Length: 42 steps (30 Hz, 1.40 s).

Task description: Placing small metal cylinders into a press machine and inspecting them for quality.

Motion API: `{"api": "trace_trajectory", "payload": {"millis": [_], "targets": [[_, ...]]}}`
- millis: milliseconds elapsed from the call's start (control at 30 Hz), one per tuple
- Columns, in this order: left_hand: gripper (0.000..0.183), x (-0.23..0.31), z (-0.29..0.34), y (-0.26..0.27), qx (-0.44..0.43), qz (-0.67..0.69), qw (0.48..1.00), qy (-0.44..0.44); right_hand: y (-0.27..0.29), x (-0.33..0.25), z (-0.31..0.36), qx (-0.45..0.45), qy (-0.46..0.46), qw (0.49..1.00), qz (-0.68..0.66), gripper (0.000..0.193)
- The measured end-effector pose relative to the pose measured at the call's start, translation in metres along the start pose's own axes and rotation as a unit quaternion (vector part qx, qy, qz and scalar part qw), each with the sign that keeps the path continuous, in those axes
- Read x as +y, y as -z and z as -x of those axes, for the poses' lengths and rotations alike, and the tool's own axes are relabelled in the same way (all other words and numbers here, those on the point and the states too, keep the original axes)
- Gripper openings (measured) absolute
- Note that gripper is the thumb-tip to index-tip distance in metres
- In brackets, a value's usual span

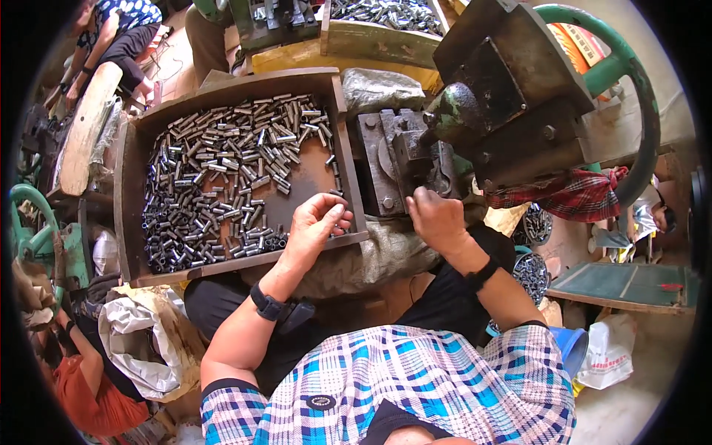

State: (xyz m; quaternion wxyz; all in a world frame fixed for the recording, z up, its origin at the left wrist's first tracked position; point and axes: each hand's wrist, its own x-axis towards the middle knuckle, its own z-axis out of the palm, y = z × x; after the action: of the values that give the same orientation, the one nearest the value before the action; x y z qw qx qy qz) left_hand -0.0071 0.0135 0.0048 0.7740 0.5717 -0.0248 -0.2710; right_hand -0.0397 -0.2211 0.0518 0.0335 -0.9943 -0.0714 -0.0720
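Observation:
My left hand [317, 225] is over the near right corner of a brown tray [230, 271], its fingers curled and thumb drawn in. Bits of shiny metal show at those fingers, seemingly short metal tubes, though the palm is mostly hidden. Many loose short metal tubes [222, 159] fill the tray, lying in all directions, more thinly toward the right side. Right of the tray stands a dark steel die block [382, 159] under a hand press [512, 96]. At the die's near edge is my right hand [439, 220], fingers bent together; whatever they pinch is hidden.
A green curved press handle [645, 96] arches at the right, a red plaid cloth [556, 194] below it. Behind, another wooden box [371, 37] holds metal pieces. Buckets of parts [530, 274] stand by my right side. Other people sit at the left.

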Motion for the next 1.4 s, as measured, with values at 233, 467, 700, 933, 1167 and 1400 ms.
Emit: {"api": "trace_trajectory", "payload": {"millis": [233,467,700,933,1167,1400], "targets": [[0.019,-0.002,-0.001,0.003,-0.004,0.008,1.000,-0.009,0.025,0.001,0.006,0.132,-0.134,0.930,-0.315,0.026],[0.019,-0.003,-0.003,0.003,-0.006,0.008,1.000,-0.014,0.001,0.005,-0.003,0.061,0.001,0.991,-0.121,0.020],[0.021,0.003,0.003,0.000,-0.023,0.005,1.000,-0.016,0.003,0.003,0.009,0.006,-0.172,0.893,-0.416,0.023],[0.027,0.019,0.015,-0.010,-0.077,-0.006,0.996,-0.051,0.008,-0.043,-0.008,-0.161,-0.215,0.673,-0.689,0.023],[0.022,0.020,0.013,-0.002,-0.072,0.042,0.996,-0.042,0.007,-0.066,-0.012,-0.163,-0.205,0.639,-0.723,0.028],[0.020,0.016,0.013,-0.007,-0.047,0.061,0.997,-0.026,-0.005,-0.071,-0.002,-0.108,-0.218,0.651,-0.719,0.026]]}}
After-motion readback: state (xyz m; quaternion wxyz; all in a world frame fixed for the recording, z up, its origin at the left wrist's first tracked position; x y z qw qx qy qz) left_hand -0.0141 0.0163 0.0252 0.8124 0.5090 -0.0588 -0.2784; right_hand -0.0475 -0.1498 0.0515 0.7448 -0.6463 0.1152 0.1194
